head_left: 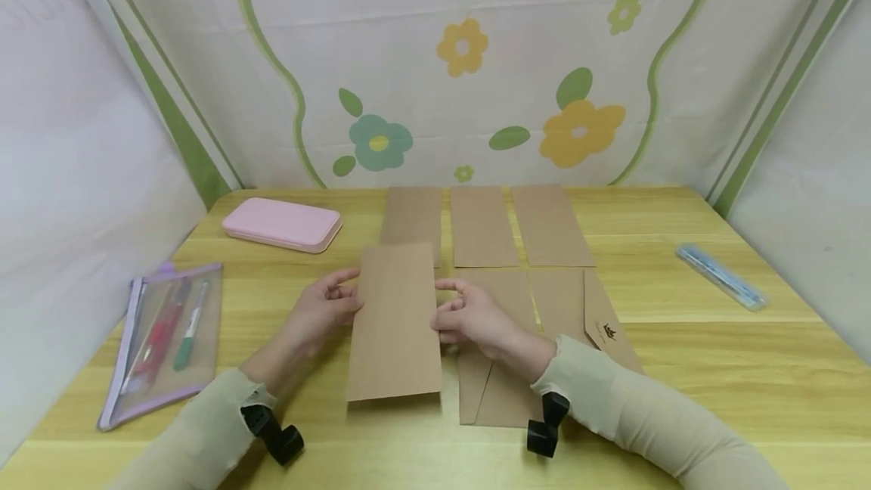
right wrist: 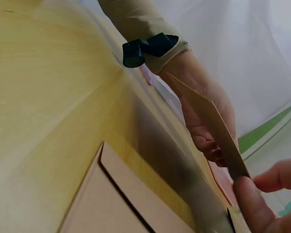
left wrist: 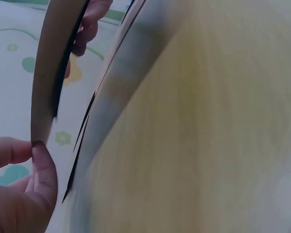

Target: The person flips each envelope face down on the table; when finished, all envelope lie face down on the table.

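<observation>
Both hands hold up a brown envelope (head_left: pixel 396 324) above the table, its plain side facing the head camera. The left hand (head_left: pixel 325 314) pinches its left edge between thumb and fingers; the right hand (head_left: pixel 476 317) pinches the opposite edge. From the left wrist, the envelope (left wrist: pixel 51 63) appears nearly edge-on and slightly bowed, with the left hand (left wrist: pixel 24 189) at its near edge. In the right wrist view the envelope (right wrist: pixel 218 126) lies between the right hand (right wrist: pixel 266 199) and the left hand (right wrist: pixel 208 111). Several brown envelopes (head_left: pixel 483 229) lie in two rows behind and to the right.
A pink case (head_left: pixel 282 223) sits at the back left. Nearer on the left is a mesh pouch (head_left: pixel 211 324) with purple edging and pens inside. A light blue slim pack (head_left: pixel 721 276) lies at the right. A flowered cloth (head_left: pixel 408 44) hangs behind the table.
</observation>
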`<state>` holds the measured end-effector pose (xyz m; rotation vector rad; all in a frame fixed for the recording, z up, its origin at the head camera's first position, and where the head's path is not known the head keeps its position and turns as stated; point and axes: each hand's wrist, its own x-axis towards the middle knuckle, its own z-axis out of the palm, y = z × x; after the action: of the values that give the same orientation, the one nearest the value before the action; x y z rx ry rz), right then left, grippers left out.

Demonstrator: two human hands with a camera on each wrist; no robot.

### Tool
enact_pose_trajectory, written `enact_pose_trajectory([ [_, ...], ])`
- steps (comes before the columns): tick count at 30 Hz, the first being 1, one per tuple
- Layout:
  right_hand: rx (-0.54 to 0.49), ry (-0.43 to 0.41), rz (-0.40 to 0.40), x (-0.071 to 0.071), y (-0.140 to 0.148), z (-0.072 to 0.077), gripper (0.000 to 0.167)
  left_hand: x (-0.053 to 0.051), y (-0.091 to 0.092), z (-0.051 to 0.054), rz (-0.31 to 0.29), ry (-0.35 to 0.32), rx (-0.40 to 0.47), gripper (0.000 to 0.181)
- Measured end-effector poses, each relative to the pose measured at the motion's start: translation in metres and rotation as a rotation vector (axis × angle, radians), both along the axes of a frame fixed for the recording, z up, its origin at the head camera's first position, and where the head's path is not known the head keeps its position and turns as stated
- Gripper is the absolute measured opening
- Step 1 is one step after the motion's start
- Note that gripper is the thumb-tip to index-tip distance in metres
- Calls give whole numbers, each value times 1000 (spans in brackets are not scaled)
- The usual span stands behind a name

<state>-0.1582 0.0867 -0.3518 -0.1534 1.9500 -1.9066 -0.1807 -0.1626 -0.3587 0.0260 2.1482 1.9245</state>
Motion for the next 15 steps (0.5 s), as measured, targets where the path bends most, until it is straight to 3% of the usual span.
enact_pose_trajectory([
  [6, 64, -62, 105, 0, 1, -3, 65, 0, -9, -2, -94, -10, -134, 59],
  [15, 63, -107, 143, 1, 4, -6, 66, -2, -6, -3, -163, 7, -244, 59],
])
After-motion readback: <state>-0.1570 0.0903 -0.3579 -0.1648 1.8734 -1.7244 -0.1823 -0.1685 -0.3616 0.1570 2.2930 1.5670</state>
